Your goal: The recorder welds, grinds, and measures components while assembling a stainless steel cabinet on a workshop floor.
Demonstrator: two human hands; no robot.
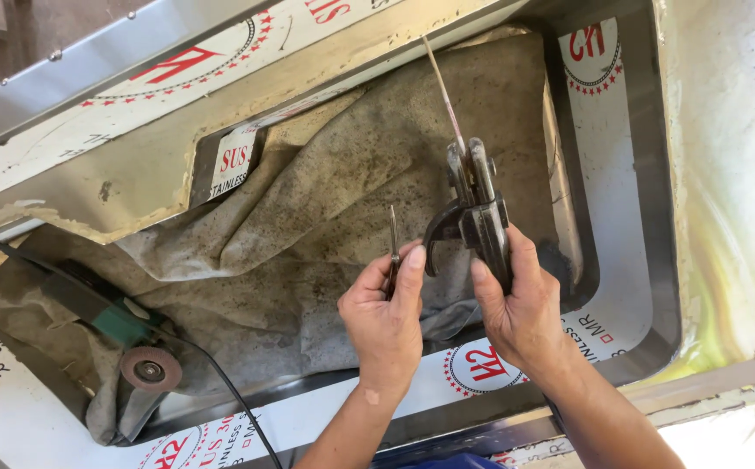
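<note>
My right hand [516, 313] grips a dark metal electrode holder [478, 217], a clamp with a curved lever. A thin welding rod [442, 87] sticks up and away from its jaws. My left hand [386, 317] sits just left of it and pinches a short thin metal rod stub [393, 239] that points upward. Both hands hover over a dirty grey cloth [325, 200] lying inside a stainless steel sink basin [633, 260].
A green angle grinder [125, 334] with a worn disc lies on the cloth at the lower left, its black cable [230, 391] running toward the near edge. The steel sheet [725, 174] around the basin carries white protective film with red print.
</note>
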